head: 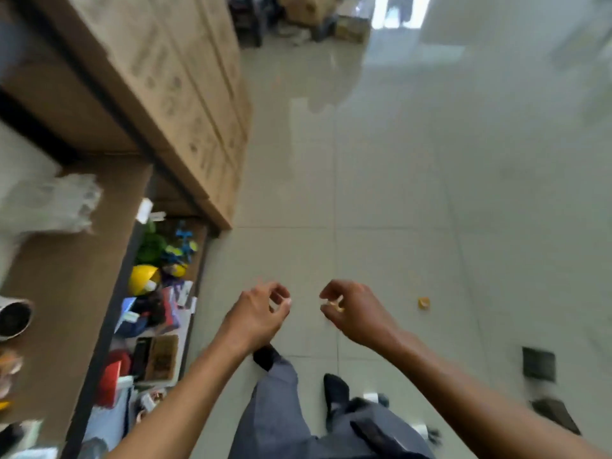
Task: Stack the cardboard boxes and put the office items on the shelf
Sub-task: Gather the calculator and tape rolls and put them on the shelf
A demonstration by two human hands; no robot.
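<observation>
Far left: a brown shelf (76,286) with a white plastic bundle (49,203) and a metal cup (13,318) on top. Lower down, a jumble of office items (155,309) on the lower level, among them a yellow helmet (142,278) and a red box (111,379). Above and behind, cardboard boxes (185,94) stacked against the shelf, long sides running away along the floor (430,193); printing on the faces too blurred to read. In the middle, left hand (261,313) raised over the tiles, fingers loosely curled, thumb near the fingertips, nothing plainly held. Just right of it, apart, right hand (354,313) curled narrow, pinching a small yellowish scrap (334,305); hard to tell what. Further right, a small yellow bit (424,303) lying on the floor, and a dark square plate (539,364) set in a tile.
</observation>
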